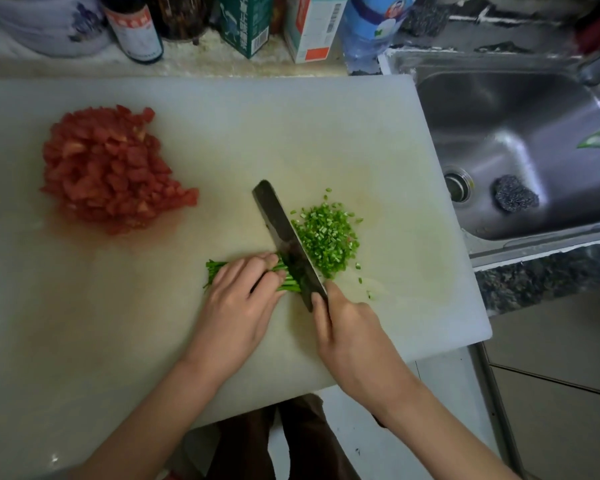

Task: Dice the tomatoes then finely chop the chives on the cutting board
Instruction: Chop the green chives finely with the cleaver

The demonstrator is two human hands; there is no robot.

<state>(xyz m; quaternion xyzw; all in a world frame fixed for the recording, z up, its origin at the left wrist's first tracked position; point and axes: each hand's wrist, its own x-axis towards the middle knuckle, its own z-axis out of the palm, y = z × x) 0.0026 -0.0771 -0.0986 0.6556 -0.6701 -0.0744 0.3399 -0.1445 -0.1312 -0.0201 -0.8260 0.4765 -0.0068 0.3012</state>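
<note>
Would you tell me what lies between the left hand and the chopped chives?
The knife, its blade set across the chive bundle that the left hand holds, in the head view.

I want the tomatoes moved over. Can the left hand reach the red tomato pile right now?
Probably yes: only bare cutting board lies between the left hand and the diced tomatoes. It holds the chives, though, so it must let go first.

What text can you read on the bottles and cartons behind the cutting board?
No text can be quoted; all of it is too blurred.
Dark bottle: red-and-white label, print blurred, unreadable.
Green carton: white characters and a barcode, too blurred to read.
White carton: barcode and orange patch, no legible text.
Blue bottle: cartoon label, no legible words.
</note>
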